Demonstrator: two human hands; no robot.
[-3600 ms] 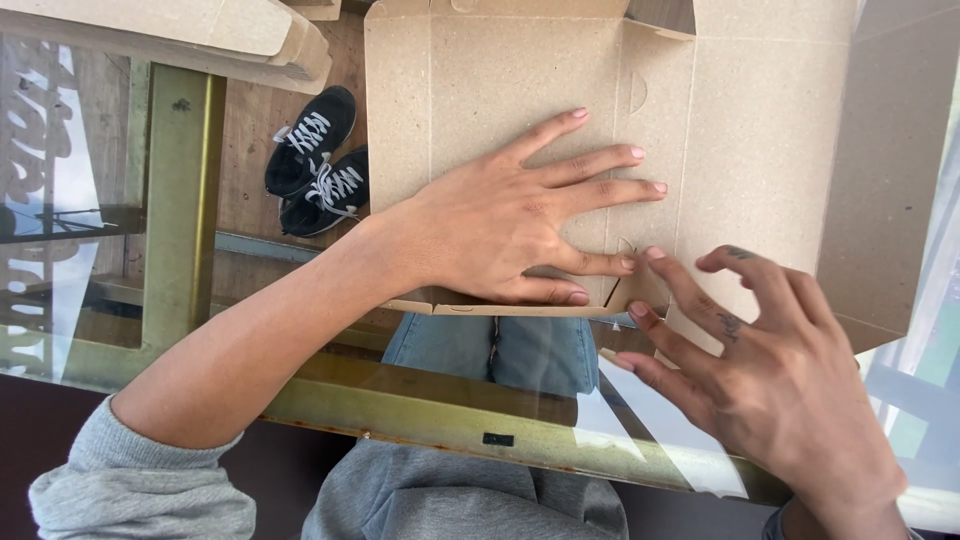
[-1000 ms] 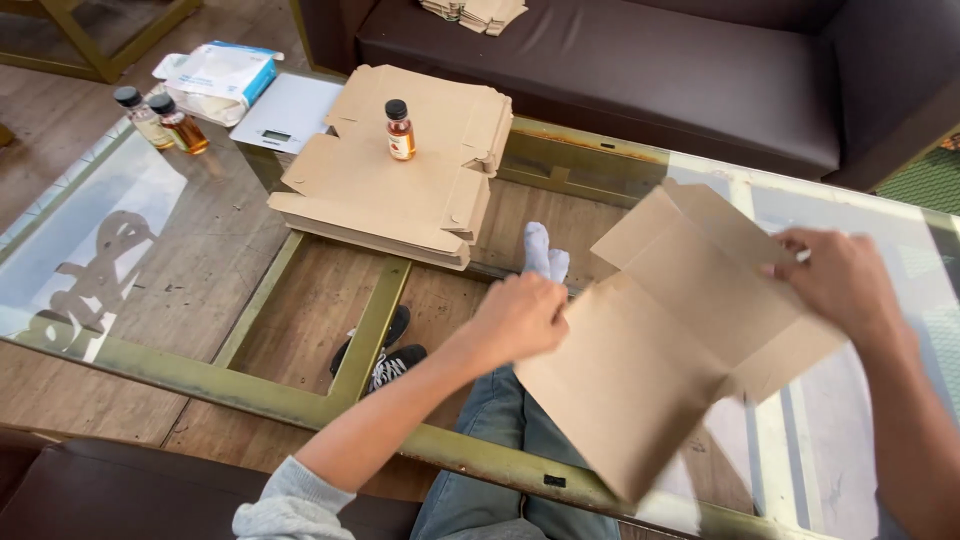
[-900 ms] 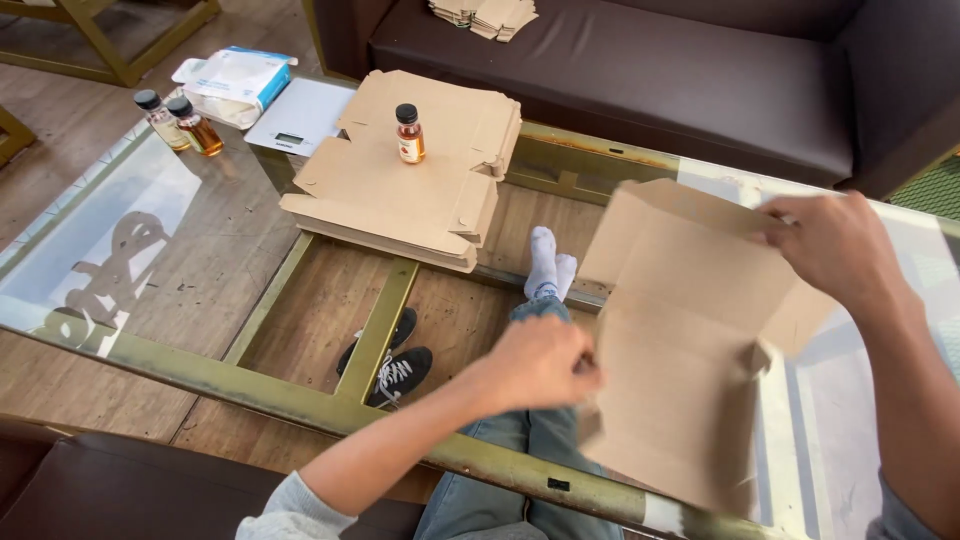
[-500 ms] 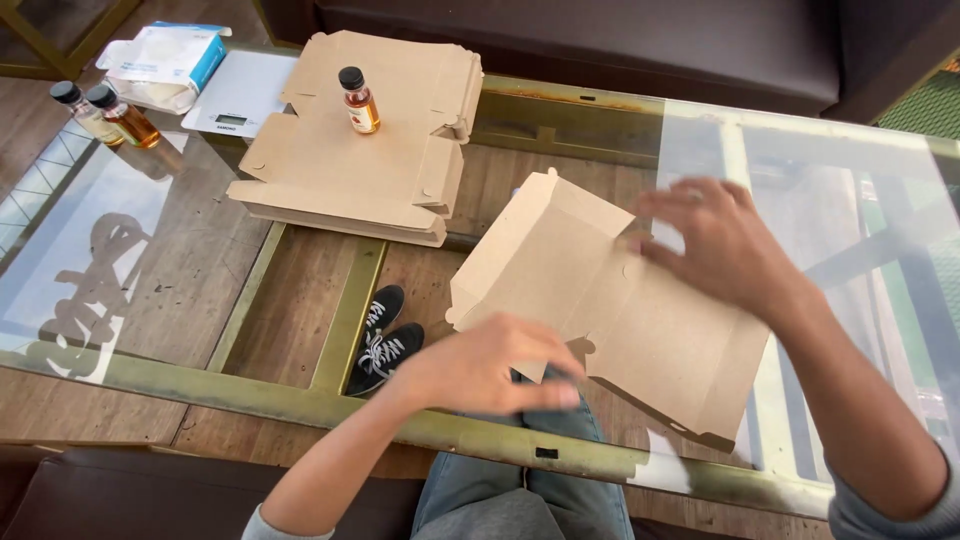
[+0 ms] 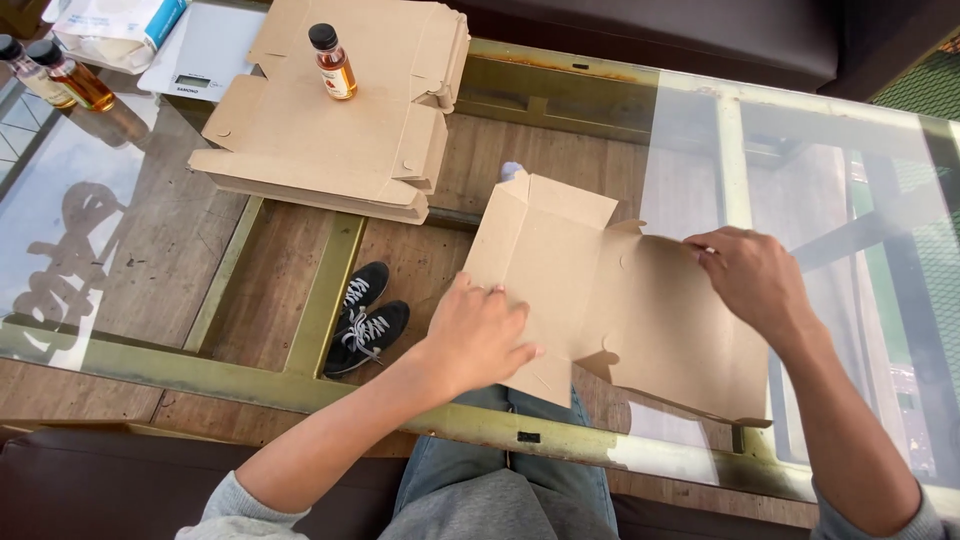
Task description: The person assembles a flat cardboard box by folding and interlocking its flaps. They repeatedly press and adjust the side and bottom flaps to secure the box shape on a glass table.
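One box blank [image 5: 610, 300] near the tabletop's near edge, barely folded: my left hand [image 5: 475, 335] presses it flat, right hand [image 5: 755, 280] pinches its far flap, sides unraised.

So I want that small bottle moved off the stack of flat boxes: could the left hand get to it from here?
Probably yes: the left hand rests on the cardboard sheet, and nothing stands between it and the bottle.
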